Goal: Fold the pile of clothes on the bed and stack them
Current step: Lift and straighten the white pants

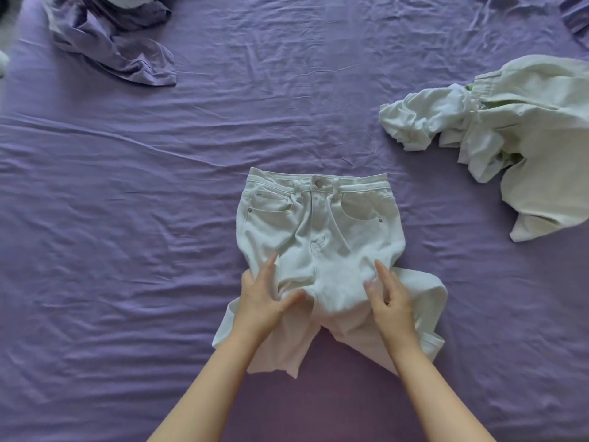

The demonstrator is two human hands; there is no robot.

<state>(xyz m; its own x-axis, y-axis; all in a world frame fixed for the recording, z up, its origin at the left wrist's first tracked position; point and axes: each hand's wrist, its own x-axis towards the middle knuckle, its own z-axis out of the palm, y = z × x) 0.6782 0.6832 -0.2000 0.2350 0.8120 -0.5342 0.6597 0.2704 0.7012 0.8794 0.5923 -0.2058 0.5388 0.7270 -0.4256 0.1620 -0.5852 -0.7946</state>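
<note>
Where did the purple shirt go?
The purple shirt lies crumpled in the head view's top left corner, on the purple sheet, far from the white jeans.

White jeans lie front-up on the purple bedsheet, just below the middle of the view, waistband toward twelve o'clock and button at the top centre. The legs are bunched and doubled toward six o'clock, one flap sticking out at seven, another at four. The left hand rests on the left thigh area, fingers fairly straight, thumb pressed into the crotch fold. The right hand rests on the right thigh, fingers loosely spread on the cloth. At two o'clock sits a crumpled heap of pale clothes, well apart from the jeans. At eleven o'clock lies a rumpled purple garment.
</note>
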